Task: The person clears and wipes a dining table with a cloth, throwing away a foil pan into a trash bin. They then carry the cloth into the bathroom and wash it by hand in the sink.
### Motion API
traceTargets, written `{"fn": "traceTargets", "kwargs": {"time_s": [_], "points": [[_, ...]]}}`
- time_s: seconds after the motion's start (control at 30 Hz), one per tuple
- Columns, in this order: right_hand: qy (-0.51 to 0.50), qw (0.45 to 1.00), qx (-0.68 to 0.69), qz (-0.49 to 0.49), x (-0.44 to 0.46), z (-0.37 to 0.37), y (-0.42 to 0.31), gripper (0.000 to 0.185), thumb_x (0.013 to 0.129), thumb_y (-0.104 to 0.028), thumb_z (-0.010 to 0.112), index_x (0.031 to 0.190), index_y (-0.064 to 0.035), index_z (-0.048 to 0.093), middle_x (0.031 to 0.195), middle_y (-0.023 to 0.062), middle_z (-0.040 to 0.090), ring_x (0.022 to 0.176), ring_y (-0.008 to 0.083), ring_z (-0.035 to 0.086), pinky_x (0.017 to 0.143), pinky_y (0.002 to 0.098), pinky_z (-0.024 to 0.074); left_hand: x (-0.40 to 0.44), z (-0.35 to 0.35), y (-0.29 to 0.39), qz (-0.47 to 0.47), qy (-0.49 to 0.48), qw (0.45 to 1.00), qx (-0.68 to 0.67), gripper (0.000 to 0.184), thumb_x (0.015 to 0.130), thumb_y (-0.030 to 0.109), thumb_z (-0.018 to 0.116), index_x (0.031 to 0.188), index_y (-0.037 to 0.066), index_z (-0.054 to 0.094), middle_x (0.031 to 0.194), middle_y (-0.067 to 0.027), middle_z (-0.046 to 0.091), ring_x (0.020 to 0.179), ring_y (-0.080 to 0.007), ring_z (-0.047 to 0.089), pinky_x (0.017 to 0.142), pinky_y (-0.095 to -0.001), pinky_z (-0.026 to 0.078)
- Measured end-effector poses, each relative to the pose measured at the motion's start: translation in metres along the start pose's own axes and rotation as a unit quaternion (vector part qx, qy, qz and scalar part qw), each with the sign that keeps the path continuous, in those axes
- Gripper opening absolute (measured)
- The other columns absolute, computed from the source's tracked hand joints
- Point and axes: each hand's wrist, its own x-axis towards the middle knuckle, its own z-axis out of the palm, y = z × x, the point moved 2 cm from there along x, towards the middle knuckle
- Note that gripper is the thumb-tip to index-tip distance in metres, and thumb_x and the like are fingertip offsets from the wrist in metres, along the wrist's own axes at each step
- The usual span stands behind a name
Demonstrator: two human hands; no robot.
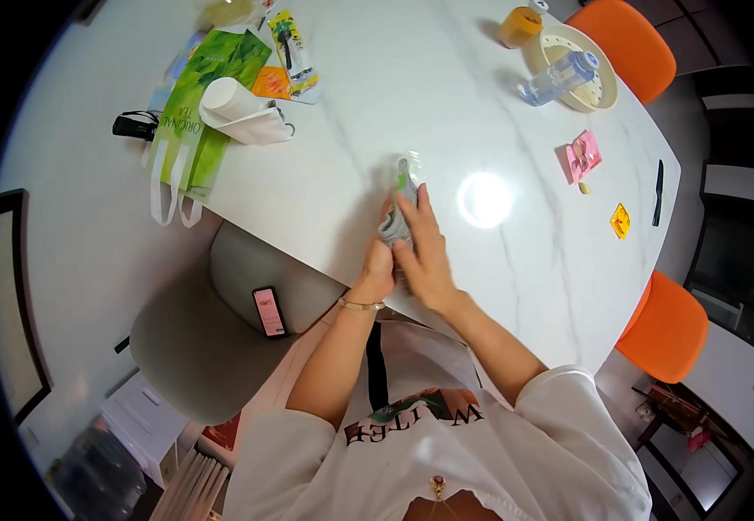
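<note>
Between my hands, above the near edge of the table, is a grey rolled item in clear plastic wrapping. A bit of green shows near its far end, and its exact kind cannot be made out. My left hand is closed around its near left side, with the fingers partly hidden behind it. From the right, my right hand grips the wrapping, its fingers lying along the upper side and its thumb near the grey part.
A green tea bag, a white paper roll and a carded package lie left. Far right are a cream basket, a water bottle, an orange drink bottle, a pink packet and a black knife. A phone rests on the grey chair.
</note>
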Motion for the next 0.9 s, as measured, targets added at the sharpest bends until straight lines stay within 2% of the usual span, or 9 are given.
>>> {"fn": "traceTargets", "kwargs": {"time_s": [0.1, 0.27, 0.37, 0.53, 0.67, 0.73, 0.8, 0.83, 0.9], "points": [[0.052, 0.997, -0.053, 0.025, 0.002, 0.008, 0.007, 0.048, 0.088, -0.013, 0.046, 0.134, -0.0047, 0.036, 0.144, 0.0245, 0.021, 0.122, 0.0415, 0.031, 0.101, 0.0427, 0.0272, -0.002, 0.0, -0.008, -0.028, -0.04, 0.998, -0.03, 0.045, 0.097, 0.03, 0.03, 0.137, 0.01, 0.03, 0.132, -0.0048, 0.041, 0.118, -0.0154, 0.042, 0.099, -0.0309, 0.036], [0.081, 0.994, -0.003, 0.069, 0.022, -0.005, 0.027, 0.05, 0.09, -0.017, 0.046, 0.137, -0.0045, 0.033, 0.14, 0.0248, 0.028, 0.109, 0.0367, 0.038, 0.099, 0.042, 0.0289, -0.012, 0.012, -0.01, 0.037, -0.079, 0.996, 0.007, 0.047, 0.097, 0.042, 0.029, 0.132, 0.012, 0.037, 0.124, -0.0007, 0.048, 0.115, -0.0138, 0.045, 0.097, -0.0323, 0.036], [0.067, 0.98, 0.006, 0.187, 0.033, -0.023, 0.028, 0.049, 0.091, -0.016, 0.044, 0.137, -0.0048, 0.032, 0.136, 0.0244, 0.037, 0.108, 0.0357, 0.038, 0.099, 0.0403, 0.0292, -0.025, 0.021, -0.014, 0.016, -0.088, 0.996, 0.018, 0.053, 0.096, 0.048, 0.028, 0.135, 0.013, 0.033, 0.128, 0.0004, 0.046, 0.116, -0.0118, 0.043, 0.098, -0.033, 0.033], [0.059, 0.988, 0.006, 0.141, 0.003, -0.035, -0.002, 0.05, 0.089, -0.012, 0.045, 0.137, -0.0047, 0.032, 0.133, 0.0186, 0.041, 0.104, 0.0326, 0.039, 0.097, 0.0399, 0.0305, -0.036, 0.045, -0.003, 0.06, -0.094, 0.994, -0.003, 0.075, 0.09, 0.064, 0.015, 0.137, 0.007, 0.03, 0.126, -0.0033, 0.045, 0.109, -0.0141, 0.044, 0.095, -0.0307, 0.033], [0.039, 0.998, 0.008, 0.044, -0.04, -0.035, -0.035, 0.049, 0.089, -0.009, 0.044, 0.136, -0.0049, 0.033, 0.127, 0.0146, 0.045, 0.104, 0.0298, 0.036, 0.095, 0.0379, 0.0304, -0.038, 0.049, 0.015, 0.084, -0.114, 0.989, 0.05, 0.084, 0.086, 0.069, 0.01, 0.138, 0.007, 0.031, 0.125, -0.005, 0.046, 0.109, -0.0147, 0.044, 0.094, -0.029, 0.034], [0.023, 0.999, -0.014, 0.025, -0.055, -0.042, -0.044, 0.045, 0.092, -0.012, 0.042, 0.135, -0.0032, 0.035, 0.122, 0.016, 0.047, 0.101, 0.0254, 0.042, 0.091, 0.0358, 0.0354, -0.041, 0.051, 0.023, 0.123, -0.046, 0.986, 0.105, 0.088, 0.084, 0.072, 0.008, 0.14, 0.008, 0.029, 0.122, -0.0048, 0.047, 0.108, -0.0144, 0.044, 0.095, -0.0293, 0.034], [0.07, 0.974, 0.151, 0.156, -0.062, -0.055, -0.047, 0.042, 0.094, -0.018, 0.041, 0.133, -0.0028, 0.037, 0.119, 0.0137, 0.048, 0.092, 0.018, 0.049, 0.084, 0.0304, 0.0414, -0.046, 0.055, 0.026, 0.141, -0.047, 0.978, 0.144, 0.088, 0.083, 0.072, 0.006, 0.14, 0.008, 0.028, 0.122, -0.0045, 0.044, 0.11, -0.0143, 0.041, 0.097, -0.029, 0.031], [0.117, 0.918, 0.327, 0.191, -0.061, -0.062, -0.049, 0.041, 0.096, -0.024, 0.038, 0.132, -0.0037, 0.039, 0.119, 0.0096, 0.049, 0.085, 0.0128, 0.052, 0.077, 0.0257, 0.0443, -0.048, 0.057, 0.027, 0.153, -0.046, 0.97, 0.181, 0.088, 0.083, 0.072, 0.005, 0.141, 0.009, 0.026, 0.122, -0.0041, 0.042, 0.112, -0.0142, 0.039, 0.099, -0.0286, 0.028], [0.167, 0.905, 0.361, 0.153, -0.049, -0.081, -0.062, 0.043, 0.098, -0.029, 0.035, 0.134, -0.0051, 0.037, 0.119, 0.0075, 0.049, 0.094, 0.0128, 0.051, 0.08, 0.0254, 0.0433, -0.055, 0.064, 0.024, 0.169, -0.057, 0.953, 0.244, 0.088, 0.083, 0.071, 0.001, 0.142, 0.009, 0.024, 0.122, -0.0051, 0.036, 0.117, -0.0155, 0.033, 0.104, -0.0285, 0.019]]}}
